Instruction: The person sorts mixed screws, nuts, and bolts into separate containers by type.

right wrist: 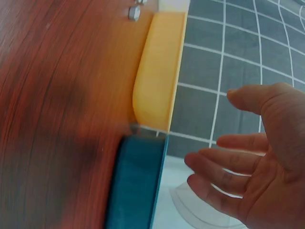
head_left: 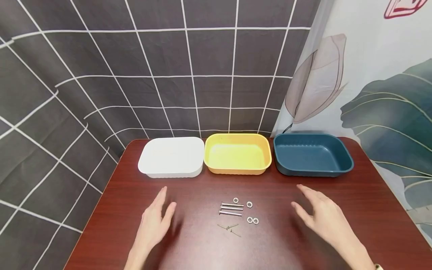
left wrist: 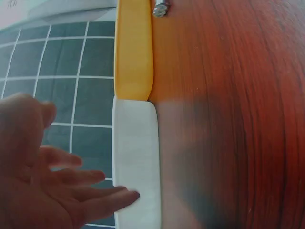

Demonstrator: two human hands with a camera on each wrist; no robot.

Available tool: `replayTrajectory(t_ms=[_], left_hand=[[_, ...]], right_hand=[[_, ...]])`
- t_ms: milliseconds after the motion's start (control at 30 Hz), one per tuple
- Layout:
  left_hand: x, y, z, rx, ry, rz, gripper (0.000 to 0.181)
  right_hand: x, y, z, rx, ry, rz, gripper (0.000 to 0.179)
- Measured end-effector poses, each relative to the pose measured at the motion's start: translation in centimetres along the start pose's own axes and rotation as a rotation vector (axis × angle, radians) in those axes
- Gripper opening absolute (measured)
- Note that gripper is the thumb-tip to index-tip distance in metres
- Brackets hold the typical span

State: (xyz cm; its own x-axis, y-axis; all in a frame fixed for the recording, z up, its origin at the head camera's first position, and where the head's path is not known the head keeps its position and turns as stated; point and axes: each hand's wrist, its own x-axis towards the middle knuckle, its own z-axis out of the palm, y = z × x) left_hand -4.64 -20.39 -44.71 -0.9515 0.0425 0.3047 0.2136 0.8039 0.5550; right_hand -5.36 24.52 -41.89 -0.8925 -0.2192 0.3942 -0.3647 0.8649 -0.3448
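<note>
L hand (head_left: 153,223) and R hand (head_left: 320,213) well apart, one each side of tbl (head_left: 263,255), both just above it w/ shadows below. Fingers of both loosely straight; thumbs held off from fingers. Wrist views: both palms partly seen, fingers a bit spread. L fingertips pt toward white tray; R fingertips toward blue tray, just short of its near side in head view.

Small hardware on tbl btwn the hands, apart from both. Nearest: 3 thin pins (head_left: 228,228), dull brass-ish, loose cluster, set at diff. angles; too small to tell exact type. Beyond, to R: 2 nuts side by side, v. close; can't tell if touching. Next, 3 silver bolts (head_left: 231,208), lying roughly parallel, heads to L, ends to R. Other 2 nuts (head_left: 249,204) farther: 1 just off bolt ends, 1 just past the bolts. Total 4, all lying flat.

Far edge of tbl, row of 3 trays, L to R: white tray (head_left: 172,155), yellow tray (head_left: 237,153), blue tray (head_left: 308,155). White + yellow meet at sides; small gap btwn yellow + blue.

Behind: dk grey cloth (head_left: 162,56) w/ white grid, L + ctr; white curtain (head_left: 357,75) w/ leaf prints, R. Dk cord (head_left: 288,128) near blue tray's back L corner.
</note>
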Motion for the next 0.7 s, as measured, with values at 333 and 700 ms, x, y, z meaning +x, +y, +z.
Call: replayTrajectory(t_ms=[333,700], left_hand=[[1.0,-1.1,-0.5,-0.431,0.197,-0.307,0.035],[2.4,-2.9,-1.4,-0.76,0.28,-0.549,0.036]], right_hand=[[0.4,-1.2,1.4,0.134,0.103,-0.101,0.047],[0.6,-2.3,2.3,0.224,0.117,-0.144,0.045]])
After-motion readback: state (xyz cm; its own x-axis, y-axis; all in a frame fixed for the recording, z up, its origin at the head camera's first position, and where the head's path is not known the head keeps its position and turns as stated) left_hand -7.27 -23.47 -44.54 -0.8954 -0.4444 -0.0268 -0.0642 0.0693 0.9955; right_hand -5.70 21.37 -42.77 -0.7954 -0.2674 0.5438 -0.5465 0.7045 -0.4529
